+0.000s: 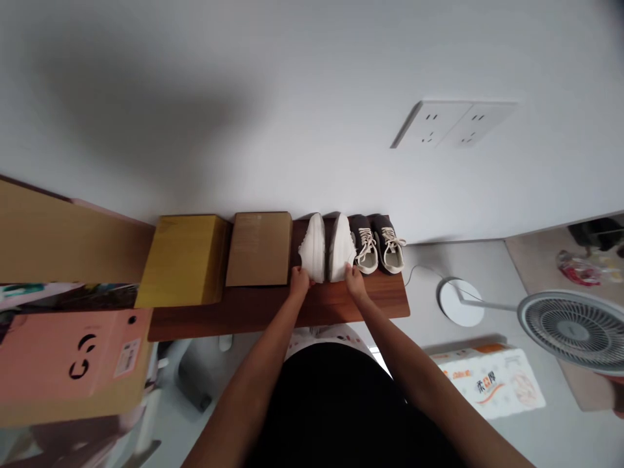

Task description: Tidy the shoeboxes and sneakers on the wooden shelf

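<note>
Two white shoes stand side by side on a dark wooden shelf, toes toward the wall. My left hand is closed on the heel of the left white shoe. My right hand is closed on the heel of the right white shoe. Right beside them sits a pair of dark grey sneakers with cream laces.
A brown cardboard box and a yellow box stand left of the shoes. A pink box lies lower left. On the floor at the right are a white fan, its round base and a printed package. Wall sockets sit above.
</note>
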Demonstrator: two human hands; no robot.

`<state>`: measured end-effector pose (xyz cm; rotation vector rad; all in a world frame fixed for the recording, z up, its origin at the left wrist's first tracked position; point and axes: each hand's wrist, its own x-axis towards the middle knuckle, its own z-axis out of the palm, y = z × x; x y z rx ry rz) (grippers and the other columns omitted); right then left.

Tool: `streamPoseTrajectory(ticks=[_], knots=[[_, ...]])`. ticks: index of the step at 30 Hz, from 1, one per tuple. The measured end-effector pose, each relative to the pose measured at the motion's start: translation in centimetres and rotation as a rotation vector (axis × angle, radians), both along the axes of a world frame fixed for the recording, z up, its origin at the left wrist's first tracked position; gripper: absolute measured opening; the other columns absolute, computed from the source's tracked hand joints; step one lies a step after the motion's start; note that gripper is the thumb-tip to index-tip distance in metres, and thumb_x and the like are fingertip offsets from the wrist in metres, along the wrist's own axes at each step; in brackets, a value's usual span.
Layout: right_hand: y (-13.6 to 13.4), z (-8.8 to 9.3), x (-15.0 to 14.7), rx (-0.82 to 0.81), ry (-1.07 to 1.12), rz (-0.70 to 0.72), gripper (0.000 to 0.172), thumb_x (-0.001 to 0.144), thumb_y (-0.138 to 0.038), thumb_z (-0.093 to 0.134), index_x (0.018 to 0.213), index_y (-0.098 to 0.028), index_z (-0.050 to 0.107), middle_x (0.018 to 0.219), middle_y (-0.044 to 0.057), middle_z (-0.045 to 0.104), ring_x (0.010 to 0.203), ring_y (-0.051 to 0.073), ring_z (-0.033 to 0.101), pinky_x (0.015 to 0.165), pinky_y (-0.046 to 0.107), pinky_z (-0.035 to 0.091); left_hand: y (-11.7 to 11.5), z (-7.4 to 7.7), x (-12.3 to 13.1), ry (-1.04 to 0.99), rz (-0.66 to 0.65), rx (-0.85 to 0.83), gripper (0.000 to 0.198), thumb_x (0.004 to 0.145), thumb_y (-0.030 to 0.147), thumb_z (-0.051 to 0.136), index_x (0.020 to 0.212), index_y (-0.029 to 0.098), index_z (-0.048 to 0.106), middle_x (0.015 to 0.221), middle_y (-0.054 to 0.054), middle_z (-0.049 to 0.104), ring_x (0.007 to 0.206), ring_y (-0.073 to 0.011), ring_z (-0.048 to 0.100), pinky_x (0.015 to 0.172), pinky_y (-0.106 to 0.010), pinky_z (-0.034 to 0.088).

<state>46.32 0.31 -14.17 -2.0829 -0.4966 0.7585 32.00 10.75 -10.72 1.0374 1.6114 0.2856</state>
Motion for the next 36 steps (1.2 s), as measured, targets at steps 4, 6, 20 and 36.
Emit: streamPoseTrajectory(ticks=[4,6,20,36], knots=[[-2.4,0.4,0.4,0.03,-0.171,0.066,0.032,0.088,-0.045,0.046,0.097,-0.017,0.059,0.098,0.015,0.064,0.097,0.028,0.058,0.089,0.044,0.049,-2.1,0.9,0.6,0.193,-0.12,0.246,0.066,0.082,0.016,0.05,0.146,0.008,0.036,0.143,-0.025,0.05,0.121,-0.0286,0.062,0.1,-0.038,0.049],[-4.6,1.3,1.7,0.077,-0.256,0.118,0.036,0.089,-0.039,0.047,0.112,-0.015,0.059,0.114,0.018,0.062,0.108,0.029,0.058,0.09,0.043,0.051,-3.7,1.6,1.4,0.159,-0.233,0.461,0.067,0.082,0.013,0.051,0.147,0.011,0.037,0.152,-0.022,0.041,0.139,-0.0289,0.045,0.114,-0.039,0.038],[-6.2,3.1,16.7,-0.163,-0.224,-0.136,0.042,0.094,-0.046,0.035,0.086,-0.016,0.064,0.084,0.009,0.066,0.082,0.021,0.059,0.076,0.032,0.046,-6.1,1.9,17.3,-0.153,-0.53,0.041,0.019,0.092,0.025,0.048,0.098,0.017,0.064,0.102,-0.011,0.071,0.097,-0.0234,0.072,0.084,-0.032,0.055],[-10.4,-0.6,13.8,-0.249,-0.367,-0.335,0.05,0.086,-0.044,0.043,0.111,-0.006,0.065,0.107,0.024,0.067,0.107,0.032,0.059,0.096,0.045,0.045,-5.5,5.6,5.0,-0.241,-0.385,-0.132,0.033,0.091,0.024,0.049,0.122,0.02,0.057,0.131,-0.012,0.063,0.077,-0.0106,0.07,0.064,-0.021,0.05]])
